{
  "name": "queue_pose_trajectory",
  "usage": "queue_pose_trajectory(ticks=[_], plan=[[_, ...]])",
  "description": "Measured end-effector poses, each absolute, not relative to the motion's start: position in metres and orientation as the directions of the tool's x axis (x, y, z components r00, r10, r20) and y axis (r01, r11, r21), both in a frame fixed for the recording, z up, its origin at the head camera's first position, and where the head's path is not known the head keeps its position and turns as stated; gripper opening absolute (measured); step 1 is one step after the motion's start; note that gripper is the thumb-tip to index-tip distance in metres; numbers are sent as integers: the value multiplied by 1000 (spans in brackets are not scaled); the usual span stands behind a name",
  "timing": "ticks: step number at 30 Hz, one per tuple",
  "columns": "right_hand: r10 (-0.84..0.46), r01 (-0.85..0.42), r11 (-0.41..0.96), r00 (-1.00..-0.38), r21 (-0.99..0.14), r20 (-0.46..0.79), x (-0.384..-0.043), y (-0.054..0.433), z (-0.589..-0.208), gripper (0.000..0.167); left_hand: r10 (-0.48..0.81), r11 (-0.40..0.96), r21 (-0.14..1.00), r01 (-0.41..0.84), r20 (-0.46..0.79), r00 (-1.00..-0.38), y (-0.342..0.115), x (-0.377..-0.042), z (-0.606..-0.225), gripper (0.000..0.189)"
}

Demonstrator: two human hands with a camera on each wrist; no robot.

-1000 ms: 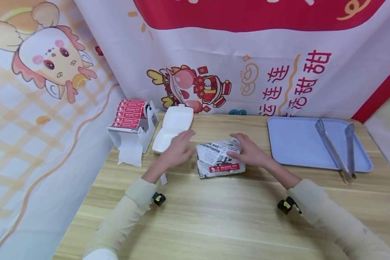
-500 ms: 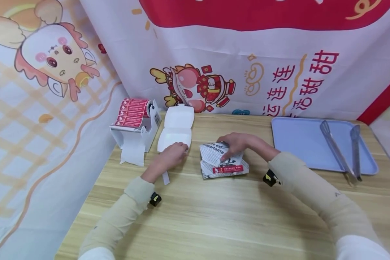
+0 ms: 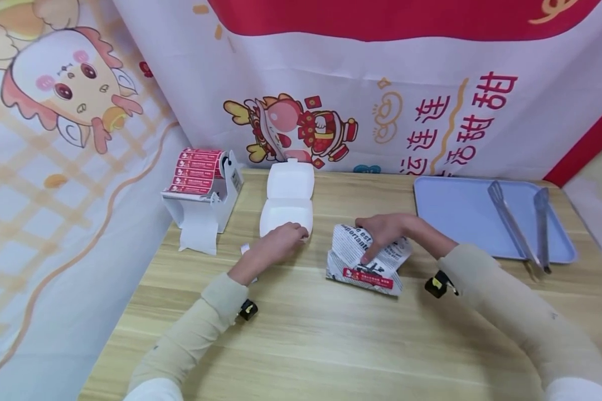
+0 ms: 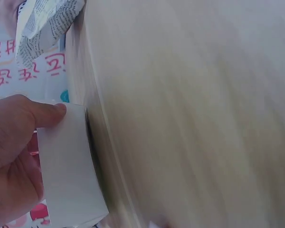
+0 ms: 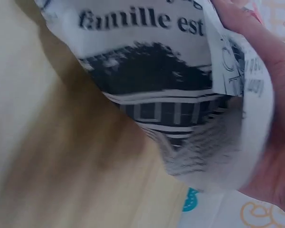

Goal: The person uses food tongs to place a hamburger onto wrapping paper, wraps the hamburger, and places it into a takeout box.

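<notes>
An open white clamshell box (image 3: 290, 181) stands on the table with its lid tipped back. My left hand (image 3: 280, 244) grips its near right edge; in the left wrist view the thumb lies on the rim of the box wall (image 4: 69, 166). To the right is a packet wrapped in newspaper-print paper (image 3: 348, 242), sealed with a red label (image 3: 367, 278). My right hand (image 3: 381, 234) grips it from above and behind, thumb across its front. In the right wrist view the folded paper (image 5: 147, 71) hides most of the fingers. What is inside the wrapper is hidden.
A label dispenser (image 3: 228, 195) with a roll of red labels stands at the back left. A white strip (image 3: 244, 249) lies by the left wrist. At the back right, a blue tray (image 3: 456, 223) bears two metal tongs (image 3: 511, 220). A printed cloth (image 3: 331, 67) hangs behind the table.
My left hand has come onto the white clamshell box and slid it right. My right hand has closed over the wrapped packet, which has shifted right and nearer and turned slightly.
</notes>
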State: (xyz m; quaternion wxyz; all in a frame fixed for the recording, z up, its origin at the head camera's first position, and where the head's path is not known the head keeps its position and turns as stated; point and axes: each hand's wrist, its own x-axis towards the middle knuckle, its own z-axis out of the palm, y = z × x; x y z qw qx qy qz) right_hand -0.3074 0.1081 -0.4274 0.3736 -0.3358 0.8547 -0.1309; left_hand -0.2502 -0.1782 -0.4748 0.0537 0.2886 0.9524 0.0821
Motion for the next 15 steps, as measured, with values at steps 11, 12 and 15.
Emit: queue_pose_trajectory(ticks=[11, 12, 15], plan=[[-682, -252, 688, -543, -680, -490, -297, 147, -445, 122, 625, 763, 222, 607, -16, -781, -155, -240, -472, 18], [-688, -242, 677, -541, -695, -483, -298, 151, -446, 121, 639, 749, 238, 618, -18, -769, -153, -238, -471, 20], [-699, -231, 657, -544, -717, -465, -299, 161, -446, 117, 658, 721, 285, 632, 3, -753, -151, -232, -466, 25]])
